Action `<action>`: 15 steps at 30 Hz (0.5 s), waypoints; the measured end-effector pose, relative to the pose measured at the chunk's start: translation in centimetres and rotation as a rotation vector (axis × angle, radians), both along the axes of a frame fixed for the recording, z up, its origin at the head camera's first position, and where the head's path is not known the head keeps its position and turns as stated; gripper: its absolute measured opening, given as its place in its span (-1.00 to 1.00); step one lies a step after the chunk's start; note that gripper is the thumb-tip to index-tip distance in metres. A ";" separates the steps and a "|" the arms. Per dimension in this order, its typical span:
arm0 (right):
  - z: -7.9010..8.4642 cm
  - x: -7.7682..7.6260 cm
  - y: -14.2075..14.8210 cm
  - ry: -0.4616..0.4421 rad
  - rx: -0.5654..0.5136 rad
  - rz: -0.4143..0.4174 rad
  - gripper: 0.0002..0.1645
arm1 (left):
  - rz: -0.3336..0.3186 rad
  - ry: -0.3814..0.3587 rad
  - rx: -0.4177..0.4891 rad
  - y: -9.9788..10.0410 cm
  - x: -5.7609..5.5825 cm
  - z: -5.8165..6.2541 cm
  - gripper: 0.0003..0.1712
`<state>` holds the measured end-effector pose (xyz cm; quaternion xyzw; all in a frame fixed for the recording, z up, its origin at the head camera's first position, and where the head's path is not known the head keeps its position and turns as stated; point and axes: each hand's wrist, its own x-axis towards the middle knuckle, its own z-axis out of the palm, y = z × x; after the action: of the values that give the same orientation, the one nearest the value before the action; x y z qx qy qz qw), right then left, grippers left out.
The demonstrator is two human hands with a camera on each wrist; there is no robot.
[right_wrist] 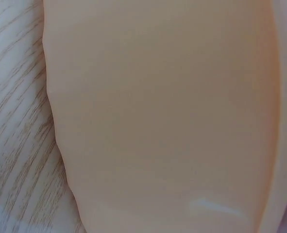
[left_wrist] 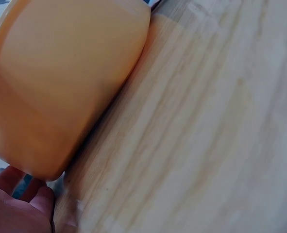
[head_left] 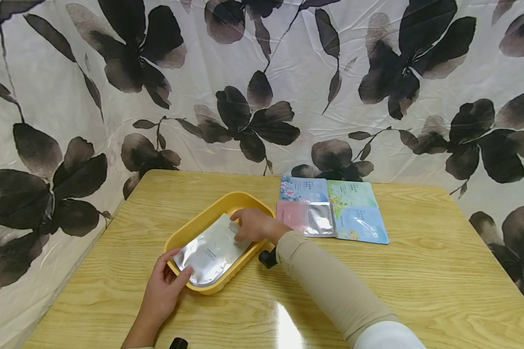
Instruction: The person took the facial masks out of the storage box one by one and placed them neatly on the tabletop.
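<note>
A yellow plastic basket [head_left: 224, 286] with rounded corners stands on the table, turned at a slant. In it lies a silvery facial mask sachet [head_left: 210, 249] with small print. My left hand [head_left: 166, 283] grips the basket's near left corner, thumb over the rim and fingers outside. The left wrist view has the left fingers [left_wrist: 24, 201] by the basket's outer wall [left_wrist: 65, 82]. Reaching over the far right rim, my right hand [head_left: 255, 225] has its index finger and thumb on the sachet's far end; I cannot tell whether they pinch it. The basket's side [right_wrist: 162, 116] fills the right wrist view.
Right of the basket, several sachets lie edge to edge: a blue floral one [head_left: 304, 189], a green one [head_left: 352, 194], a pink and silver one [head_left: 305, 218] and a light blue one [head_left: 361, 224]. A floral curtain [head_left: 253, 58] hangs behind the wooden table [head_left: 423, 252].
</note>
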<state>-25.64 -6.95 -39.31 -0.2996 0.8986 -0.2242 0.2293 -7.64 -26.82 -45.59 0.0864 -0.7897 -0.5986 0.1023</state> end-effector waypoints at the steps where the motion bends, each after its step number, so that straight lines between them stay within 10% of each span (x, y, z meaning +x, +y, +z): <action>1: 0.0 0.0 0.0 -0.007 -0.004 -0.004 -0.30 | 0.000 0.000 0.002 0.0 0.0 0.0 -0.36; 15: 0.0 0.2 0.1 -0.061 -0.089 -0.045 -0.35 | -0.007 -0.011 0.002 0.0 0.0 0.0 -0.34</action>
<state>-25.46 -6.82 -39.30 -0.2823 0.8868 -0.2780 0.2380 -7.61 -26.87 -45.63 0.0870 -0.7900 -0.5994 0.0955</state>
